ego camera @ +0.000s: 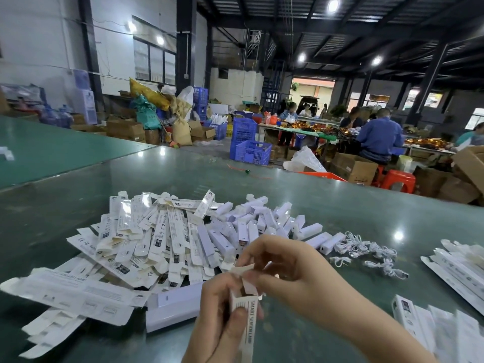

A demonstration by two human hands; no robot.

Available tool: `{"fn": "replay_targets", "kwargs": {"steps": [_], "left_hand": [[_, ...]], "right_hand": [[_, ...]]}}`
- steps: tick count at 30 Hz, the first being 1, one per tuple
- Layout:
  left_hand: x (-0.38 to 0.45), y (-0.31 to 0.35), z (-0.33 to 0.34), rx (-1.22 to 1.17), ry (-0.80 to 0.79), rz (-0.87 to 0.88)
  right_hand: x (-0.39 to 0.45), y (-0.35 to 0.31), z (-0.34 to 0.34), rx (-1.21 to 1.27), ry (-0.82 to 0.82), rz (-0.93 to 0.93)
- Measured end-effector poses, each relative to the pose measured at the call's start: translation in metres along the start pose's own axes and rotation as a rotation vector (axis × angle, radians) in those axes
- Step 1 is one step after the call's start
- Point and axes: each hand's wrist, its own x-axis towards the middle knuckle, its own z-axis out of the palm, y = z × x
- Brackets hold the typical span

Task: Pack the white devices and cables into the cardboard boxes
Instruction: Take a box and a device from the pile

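My left hand [222,307] grips a narrow white printed carton [247,326], held upright near the table's front edge with its top end open. My right hand [275,268] pinches the carton's top flap [242,271] between thumb and fingers. Behind my hands lies a heap of flat unfolded cartons [146,244], and to its right a pile of white bar-shaped devices [262,221]. One larger white device [172,307] lies just left of my left hand. Several coiled white cables [366,254] lie to the right of the devices.
The green glossy table [340,205] runs wide around the piles. More cartons are stacked at the right edge [455,268] and at the front right [432,328]. Beyond the table stand blue crates [248,148] and brown boxes [353,167], and people work seated at another table.
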Motion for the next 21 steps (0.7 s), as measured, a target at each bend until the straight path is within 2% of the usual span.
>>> {"fn": "replay_targets", "kwargs": {"steps": [6,11,15,17,21], "left_hand": [[0.004,-0.002,0.0,-0.083,0.018,0.052],[0.01,0.002,-0.001,-0.061,-0.066,0.142],[0.005,-0.001,-0.001,-0.059,-0.071,0.131],[0.007,0.0,0.0,-0.055,-0.066,0.13],[0.01,0.003,0.002,-0.076,-0.106,0.155]], "right_hand": [[-0.008,0.002,-0.004,-0.026,-0.084,-0.063],[-0.006,0.006,0.002,-0.154,0.064,-0.128],[-0.009,0.005,0.003,-0.176,0.05,-0.213],[-0.009,0.003,0.004,-0.218,0.093,-0.24],[-0.01,0.0,0.004,-0.157,0.086,-0.188]]}}
